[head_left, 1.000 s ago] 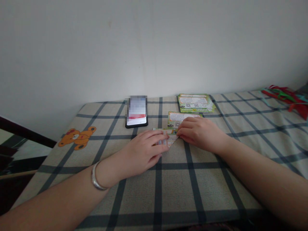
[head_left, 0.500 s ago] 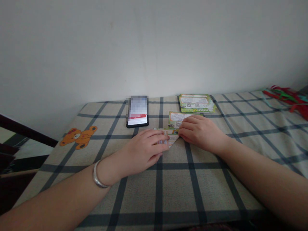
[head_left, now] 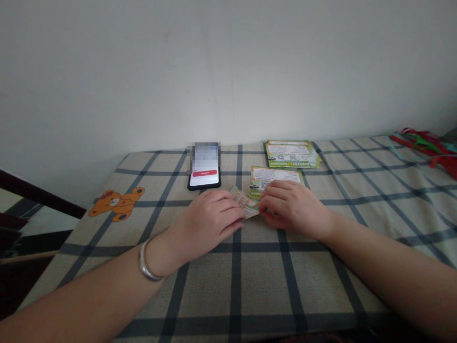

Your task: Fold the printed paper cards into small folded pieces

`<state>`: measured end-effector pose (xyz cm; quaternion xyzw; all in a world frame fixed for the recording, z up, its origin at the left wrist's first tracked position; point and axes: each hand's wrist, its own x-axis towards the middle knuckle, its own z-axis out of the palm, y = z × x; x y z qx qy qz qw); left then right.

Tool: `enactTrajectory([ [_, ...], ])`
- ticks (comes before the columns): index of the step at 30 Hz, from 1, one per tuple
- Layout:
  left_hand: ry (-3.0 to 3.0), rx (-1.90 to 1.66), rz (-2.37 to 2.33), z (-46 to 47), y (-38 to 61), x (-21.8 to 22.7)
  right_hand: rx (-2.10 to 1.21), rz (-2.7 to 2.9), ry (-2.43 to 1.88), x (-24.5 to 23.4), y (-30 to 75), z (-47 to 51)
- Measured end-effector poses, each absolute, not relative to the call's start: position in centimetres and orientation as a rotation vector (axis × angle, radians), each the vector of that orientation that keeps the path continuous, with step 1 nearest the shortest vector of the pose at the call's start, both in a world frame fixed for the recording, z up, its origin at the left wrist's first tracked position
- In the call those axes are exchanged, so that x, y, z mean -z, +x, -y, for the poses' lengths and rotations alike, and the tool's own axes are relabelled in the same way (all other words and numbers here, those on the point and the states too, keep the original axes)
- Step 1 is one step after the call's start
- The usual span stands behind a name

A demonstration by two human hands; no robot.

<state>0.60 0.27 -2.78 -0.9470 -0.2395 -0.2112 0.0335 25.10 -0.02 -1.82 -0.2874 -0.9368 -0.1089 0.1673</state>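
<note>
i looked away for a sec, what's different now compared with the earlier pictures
The right hand has moved a little towards the person and leftwards, uncovering more of the single card. The printed paper has turned clockwise, its print now sloping down to the right. The left hand stays over it. The phone, stack of cards and orange bear stayed put.

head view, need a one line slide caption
Left hand and right hand on a printed paper atop a checked cloth, a lit phone and stacked leaflets lying beyond.
</note>
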Motion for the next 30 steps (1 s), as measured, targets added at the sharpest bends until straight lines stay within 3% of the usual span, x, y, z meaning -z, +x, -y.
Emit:
enactTrajectory([
  [17,-2.778,0.59,0.777,-0.2,1.0,2.3,0.056,2.588,-0.699,1.8,25.9,-0.4],
  [30,-2.791,0.648,0.833,-0.2,0.9,2.4,0.048,2.586,-0.716,1.7,25.3,0.1],
])
